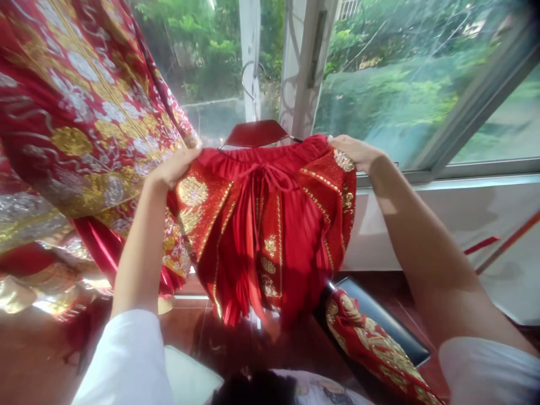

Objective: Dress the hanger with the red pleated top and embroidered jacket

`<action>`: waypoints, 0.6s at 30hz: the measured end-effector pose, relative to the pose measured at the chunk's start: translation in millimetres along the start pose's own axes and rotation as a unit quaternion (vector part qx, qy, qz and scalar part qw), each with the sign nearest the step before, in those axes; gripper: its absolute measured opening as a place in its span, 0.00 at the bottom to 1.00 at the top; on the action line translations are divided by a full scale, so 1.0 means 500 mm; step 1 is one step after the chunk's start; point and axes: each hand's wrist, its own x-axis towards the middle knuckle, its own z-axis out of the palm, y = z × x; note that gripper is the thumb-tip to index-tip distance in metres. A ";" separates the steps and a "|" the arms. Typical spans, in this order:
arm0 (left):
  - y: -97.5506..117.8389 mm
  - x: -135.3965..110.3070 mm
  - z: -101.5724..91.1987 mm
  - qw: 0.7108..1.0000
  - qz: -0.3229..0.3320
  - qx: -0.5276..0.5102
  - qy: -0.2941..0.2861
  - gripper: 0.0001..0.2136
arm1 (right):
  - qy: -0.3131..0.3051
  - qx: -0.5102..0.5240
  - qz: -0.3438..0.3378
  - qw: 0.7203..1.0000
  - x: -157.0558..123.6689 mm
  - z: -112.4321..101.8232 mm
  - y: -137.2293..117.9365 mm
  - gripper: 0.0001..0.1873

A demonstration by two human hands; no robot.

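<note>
A red pleated skirt [299, 225] with gold embroidery and a tied waist ribbon is stretched out before me. My left hand [175, 166] is closed on one end of its gathered waistband. The opposite end is gripped by my right hand [350, 151], thumb on top. Right behind the waistband is a hanger [256, 133] with a broad dark-red top and a metal hook pointing up. The skirt hides its lower part, so I cannot tell how the two are joined.
Embroidered red and gold garments [84, 112] hang close on the left. Windows [379, 84] span the back above a white wall [379, 236]. At lower right, red-gold embroidered cloth [367, 332] lies across a black-topped seat [392, 320]. A white surface [189, 371] stands at lower left.
</note>
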 end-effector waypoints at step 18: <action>0.041 -0.048 0.087 0.907 -0.012 0.314 0.280 0.28 | 0.162 -0.123 -0.168 0.965 -0.056 0.023 0.013 0.23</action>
